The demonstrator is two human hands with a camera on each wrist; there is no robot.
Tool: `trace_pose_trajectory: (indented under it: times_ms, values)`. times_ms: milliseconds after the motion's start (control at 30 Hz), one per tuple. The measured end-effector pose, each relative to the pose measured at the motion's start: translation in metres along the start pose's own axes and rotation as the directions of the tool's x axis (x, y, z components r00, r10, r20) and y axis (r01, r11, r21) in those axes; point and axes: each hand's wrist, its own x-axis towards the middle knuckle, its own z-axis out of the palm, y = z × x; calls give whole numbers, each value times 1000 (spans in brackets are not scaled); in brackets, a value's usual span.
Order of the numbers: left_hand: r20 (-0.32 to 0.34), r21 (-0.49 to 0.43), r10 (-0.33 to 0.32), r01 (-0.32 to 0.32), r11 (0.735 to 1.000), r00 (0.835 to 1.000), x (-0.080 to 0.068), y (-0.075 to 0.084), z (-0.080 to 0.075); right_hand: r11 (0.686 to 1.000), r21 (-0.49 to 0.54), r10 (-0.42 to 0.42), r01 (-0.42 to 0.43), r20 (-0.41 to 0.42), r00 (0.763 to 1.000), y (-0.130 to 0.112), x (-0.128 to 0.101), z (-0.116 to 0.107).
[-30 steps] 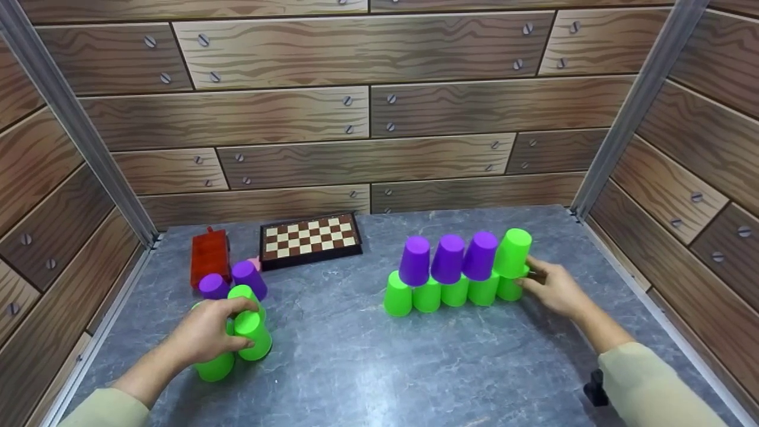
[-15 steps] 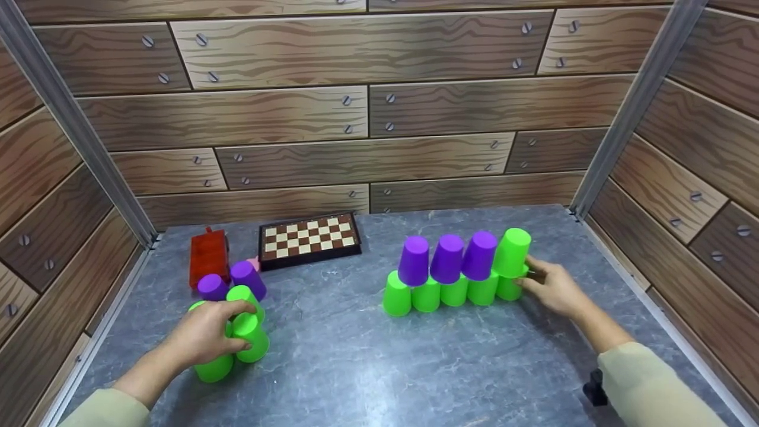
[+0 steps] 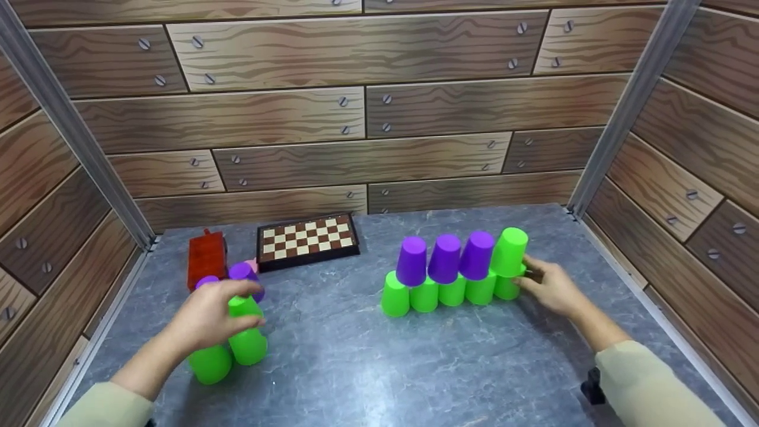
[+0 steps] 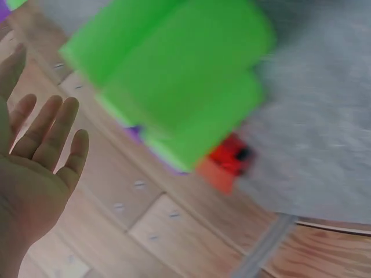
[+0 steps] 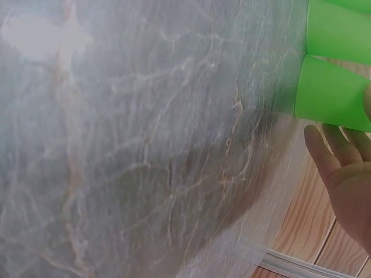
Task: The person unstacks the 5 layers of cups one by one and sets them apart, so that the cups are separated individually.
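A row of several upside-down green cups (image 3: 442,293) stands right of centre. Three purple cups (image 3: 445,258) and one green cup (image 3: 511,252) stand on top of it. My right hand (image 3: 542,287) is at the row's right end, its straight fingers (image 5: 336,156) against the end green cup (image 5: 330,92). On the left is a cluster of green cups (image 3: 248,344) and two purple cups (image 3: 243,273). My left hand (image 3: 207,317) hovers over this cluster. In the left wrist view its fingers (image 4: 49,130) are spread and straight, holding nothing, and the green cups (image 4: 179,87) are blurred.
A small chessboard (image 3: 307,237) lies at the back of the grey marble-look table (image 3: 367,367). A red block (image 3: 206,258) sits at the back left, with something pink (image 3: 255,264) beside it. Wood-panel walls close in the back and both sides.
My left hand has let go of the green cup in the left cluster, lifted and opened. The right hand and the stacked row have stayed put.
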Motion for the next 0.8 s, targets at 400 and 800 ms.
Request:
trace_pose_trajectory:
  times_ms: [400, 800]
  values:
    - [-98, -276, 78, -102, 956, 992, 95, 88, 54, 1000, 2, -12, 12, -4, 1000, 2, 1, 1]
    - [-131, -514, -92, 12, 858, 987, 151, 135, 119, 1000, 29, 8, -9, 18, 1000, -1, 1, 0]
